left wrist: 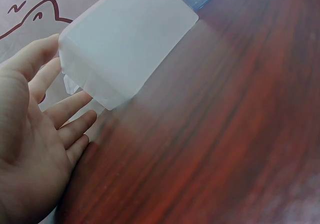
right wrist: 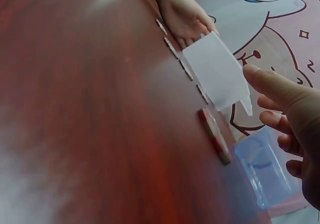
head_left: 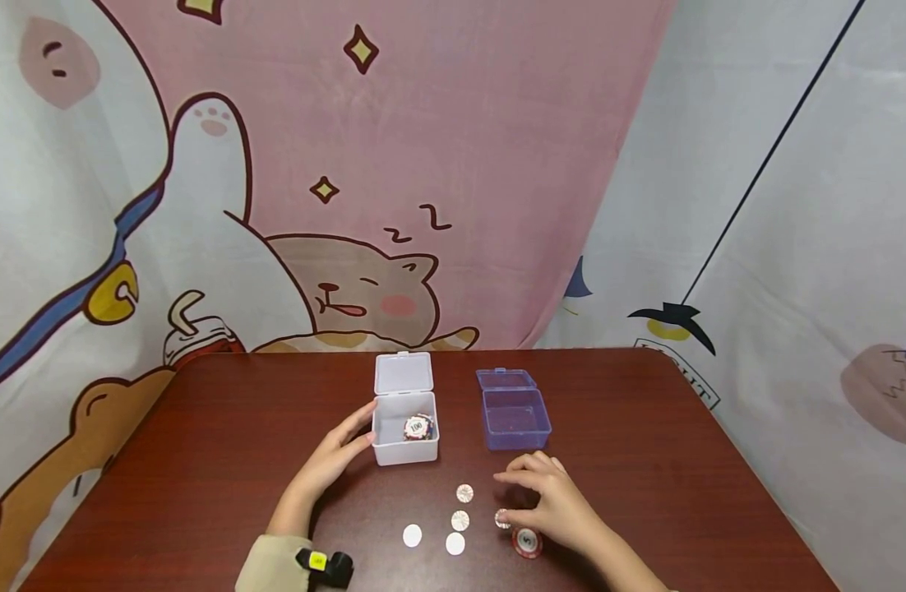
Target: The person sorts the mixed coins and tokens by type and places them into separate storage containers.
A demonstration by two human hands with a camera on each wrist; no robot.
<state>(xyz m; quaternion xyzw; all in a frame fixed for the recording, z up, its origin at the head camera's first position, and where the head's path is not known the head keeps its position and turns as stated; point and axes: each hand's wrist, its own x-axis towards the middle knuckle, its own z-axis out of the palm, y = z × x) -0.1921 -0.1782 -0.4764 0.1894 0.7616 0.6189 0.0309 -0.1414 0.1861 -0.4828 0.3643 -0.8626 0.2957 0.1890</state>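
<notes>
My left hand (head_left: 333, 455) touches the left side of an open white plastic box (head_left: 404, 452), its fingers fairly straight along the wall. Inside that box lies a poker chip marked 100 (head_left: 418, 427). Over the table at the right, my right hand (head_left: 560, 500) has its thumb extended and other fingers loosely bent, with nothing between them. Its thumb tip overlaps a small patterned disc (head_left: 501, 519) in the head view. Just below the thumb lies a red-edged poker chip marked 5 (head_left: 527, 543); the right wrist view shows this red-edged chip (right wrist: 214, 135) side-on.
A translucent blue box (head_left: 515, 423) stands with its lid back, right of the white one. Two patterned discs (head_left: 460, 520) and two plain white discs (head_left: 412, 535) lie on the brown table (head_left: 238, 460). A printed curtain (head_left: 497, 164) hangs behind the table.
</notes>
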